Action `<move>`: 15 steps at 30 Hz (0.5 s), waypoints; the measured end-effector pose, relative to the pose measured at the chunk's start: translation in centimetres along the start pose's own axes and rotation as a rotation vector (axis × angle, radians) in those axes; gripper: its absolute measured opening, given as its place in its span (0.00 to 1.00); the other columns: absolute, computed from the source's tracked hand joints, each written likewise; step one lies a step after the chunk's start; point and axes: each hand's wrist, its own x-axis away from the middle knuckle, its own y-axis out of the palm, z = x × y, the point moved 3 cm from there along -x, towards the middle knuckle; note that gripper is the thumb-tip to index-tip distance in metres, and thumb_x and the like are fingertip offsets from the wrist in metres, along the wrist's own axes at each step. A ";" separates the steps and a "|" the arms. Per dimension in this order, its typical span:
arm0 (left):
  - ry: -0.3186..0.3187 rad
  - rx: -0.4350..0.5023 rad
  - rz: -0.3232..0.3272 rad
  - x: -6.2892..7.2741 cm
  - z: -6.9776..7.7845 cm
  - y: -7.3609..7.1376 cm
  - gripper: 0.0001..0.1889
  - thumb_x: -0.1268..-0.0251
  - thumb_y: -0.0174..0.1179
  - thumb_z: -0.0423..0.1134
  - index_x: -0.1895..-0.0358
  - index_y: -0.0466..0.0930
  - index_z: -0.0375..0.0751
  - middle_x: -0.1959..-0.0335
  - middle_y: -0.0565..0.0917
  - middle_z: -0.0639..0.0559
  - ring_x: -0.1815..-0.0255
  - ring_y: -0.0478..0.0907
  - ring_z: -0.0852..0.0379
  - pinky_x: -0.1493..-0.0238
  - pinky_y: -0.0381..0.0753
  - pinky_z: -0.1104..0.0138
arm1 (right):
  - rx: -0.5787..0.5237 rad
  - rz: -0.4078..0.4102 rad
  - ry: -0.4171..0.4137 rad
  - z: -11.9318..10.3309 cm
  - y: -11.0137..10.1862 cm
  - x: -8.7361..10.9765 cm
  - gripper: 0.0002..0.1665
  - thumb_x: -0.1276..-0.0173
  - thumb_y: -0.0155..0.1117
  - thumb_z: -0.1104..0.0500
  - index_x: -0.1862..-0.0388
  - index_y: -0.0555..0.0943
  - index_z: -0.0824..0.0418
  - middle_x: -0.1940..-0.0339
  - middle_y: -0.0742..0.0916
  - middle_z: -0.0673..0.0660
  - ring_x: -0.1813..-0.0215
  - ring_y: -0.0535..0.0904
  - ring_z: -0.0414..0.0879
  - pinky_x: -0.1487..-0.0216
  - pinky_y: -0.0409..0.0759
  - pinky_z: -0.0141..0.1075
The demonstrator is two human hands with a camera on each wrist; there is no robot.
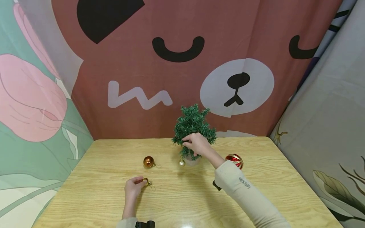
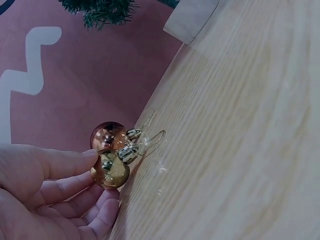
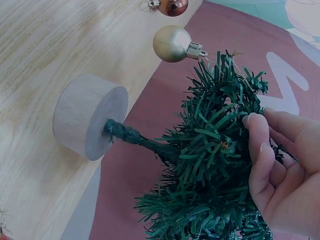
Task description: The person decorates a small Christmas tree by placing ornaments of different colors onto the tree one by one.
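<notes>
My left hand pinches a small shiny gold bauble between thumb and fingers, low over the wooden table; its cap and thread loop point right. Farther back lies a copper-coloured bauble with its own loop. A small artificial Christmas tree stands upright on a pale round base near the table's back. From a left-side branch hangs a matte pale-gold bauble by a thin gold thread. At that side of the tree, my right hand pinches a green branch with curled fingers; foliage partly hides the fingertips.
A red ball ornament with gold stripes lies right of the tree, partly behind the right sleeve. The wooden table ends at a curtain printed with a bear. Other printed curtains hang at both sides.
</notes>
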 end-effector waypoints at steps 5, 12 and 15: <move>0.012 -0.010 0.020 0.1 0.2 0.0 0.13 0.47 0.60 0.29 0.60 0.78 0.22 0.67 0.80 0.36 0.64 0.76 0.43 0.68 0.76 0.63 | -0.002 -0.001 -0.002 0.1 0.0 0.0 0.17 0.36 0.58 0.57 0.49 0.78 0.59 0.83 0.81 0.52 0.92 0.73 0.43 0.91 0.67 0.30; 0.020 -0.001 0.022 0.1 0.5 -0.1 0.13 0.46 0.61 0.31 0.60 0.78 0.23 0.66 0.81 0.37 0.63 0.76 0.43 0.71 0.76 0.66 | -0.001 -0.004 -0.006 0.1 0.0 0.0 0.17 0.36 0.57 0.57 0.49 0.78 0.59 0.83 0.81 0.52 0.92 0.73 0.43 0.92 0.66 0.30; 0.022 0.008 0.025 0.1 0.7 -0.1 0.13 0.45 0.61 0.32 0.59 0.78 0.23 0.65 0.81 0.36 0.64 0.76 0.44 0.72 0.75 0.68 | -0.002 -0.003 -0.010 0.1 0.0 0.0 0.17 0.36 0.57 0.57 0.49 0.78 0.59 0.83 0.80 0.52 0.92 0.73 0.43 0.92 0.66 0.30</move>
